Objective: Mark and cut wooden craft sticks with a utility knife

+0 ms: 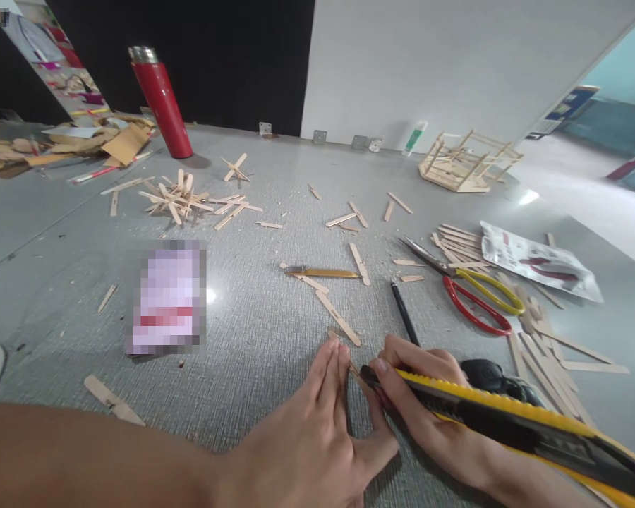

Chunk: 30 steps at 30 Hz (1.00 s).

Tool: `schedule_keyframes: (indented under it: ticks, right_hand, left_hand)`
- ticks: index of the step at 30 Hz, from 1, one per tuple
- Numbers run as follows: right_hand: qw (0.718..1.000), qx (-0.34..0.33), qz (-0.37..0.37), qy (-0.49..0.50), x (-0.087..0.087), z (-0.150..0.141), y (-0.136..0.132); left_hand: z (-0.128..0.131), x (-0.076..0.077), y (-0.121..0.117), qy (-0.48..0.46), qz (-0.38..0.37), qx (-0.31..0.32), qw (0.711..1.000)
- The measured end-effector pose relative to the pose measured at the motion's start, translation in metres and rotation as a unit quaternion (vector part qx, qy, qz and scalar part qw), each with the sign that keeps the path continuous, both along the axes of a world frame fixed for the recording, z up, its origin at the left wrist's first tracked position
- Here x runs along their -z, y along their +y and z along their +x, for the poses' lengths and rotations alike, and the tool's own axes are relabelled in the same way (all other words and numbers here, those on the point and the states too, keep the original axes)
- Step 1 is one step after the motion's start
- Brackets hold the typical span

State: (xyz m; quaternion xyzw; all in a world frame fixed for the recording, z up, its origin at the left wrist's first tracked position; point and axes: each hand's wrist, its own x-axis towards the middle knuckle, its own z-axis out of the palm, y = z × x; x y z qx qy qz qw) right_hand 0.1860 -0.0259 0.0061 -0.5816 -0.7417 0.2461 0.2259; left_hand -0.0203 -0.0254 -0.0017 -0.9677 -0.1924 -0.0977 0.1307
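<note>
My right hand (428,384) is closed around a large yellow-and-black utility knife (508,416), whose front end points at a wooden craft stick (334,334) under my other hand. My left hand (317,416) presses that stick to the table, fingertips together and thumb bent towards the knife. Most of the stick is hidden by my fingers. Just beyond lies another craft stick (339,317), and past it a slim tan craft knife (325,272). A black pen (405,310) lies beyond my right hand.
Scissors (476,293) with red and yellow handles lie right, near a white packet (540,261) and loose sticks (547,367). Farther back stand a stick frame (468,166) and a red flask (161,106). A stick pile (177,201) and blurred purple packet (166,296) are left.
</note>
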Motion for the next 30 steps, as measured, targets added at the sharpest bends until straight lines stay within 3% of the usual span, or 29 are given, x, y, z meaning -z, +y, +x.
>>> schedule_keyframes:
  ticks: [4, 13, 30]
  right_hand:
    - [0.999, 0.0, -0.022, 0.038, -0.002, 0.003, 0.004]
    - [0.999, 0.022, 0.027, 0.037, 0.0, -0.007, 0.007]
    - [0.998, -0.034, 0.057, -0.012, -0.005, -0.011, 0.006]
  left_hand:
    - [-0.001, 0.004, 0.0, -0.005, 0.015, 0.005, 1.0]
    - [0.001, 0.007, 0.001, -0.012, 0.027, 0.001, 1.0]
    - [-0.001, 0.003, 0.001, -0.013, -0.016, 0.005, 1.0]
